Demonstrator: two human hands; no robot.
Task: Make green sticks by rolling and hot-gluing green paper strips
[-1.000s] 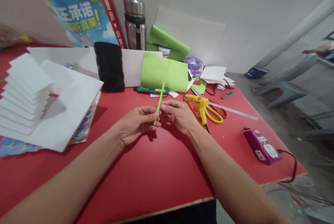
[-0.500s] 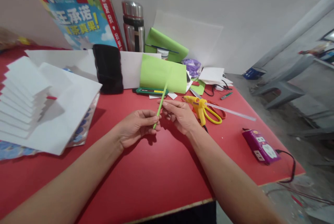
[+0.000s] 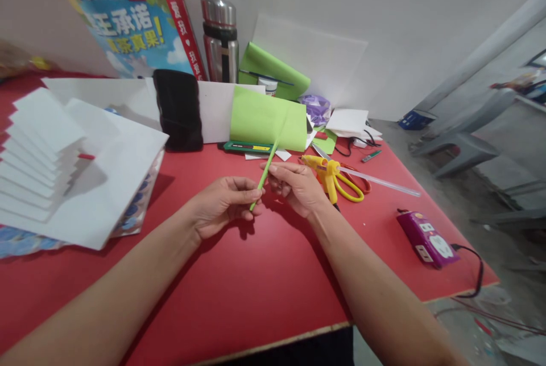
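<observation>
A thin green paper strip (image 3: 267, 170) slants up and away between my hands above the red table (image 3: 239, 292). My left hand (image 3: 228, 201) pinches its near end between thumb and fingers. Higher up, the thumb and fingertips of my right hand (image 3: 296, 186) close on the same strip. Its far tip overlaps a sheet of green paper (image 3: 256, 118) in view, so its exact end is hard to make out. Just beyond the hands lies a green utility knife (image 3: 243, 147), and right of my right hand rests a yellow hot glue gun (image 3: 326, 175) with a clear glue stick (image 3: 384, 181).
Stepped white board pieces (image 3: 38, 161) lie on white sheets at left. A black phone-like slab (image 3: 178, 110) and a steel thermos (image 3: 220, 41) stand at the back. Scissors (image 3: 350, 186) lie by the glue gun. A purple power box (image 3: 426, 238) with a cord sits near the right edge.
Both hands keep their hold on the green paper strip, which has barely moved. The whole view has shifted slightly.
</observation>
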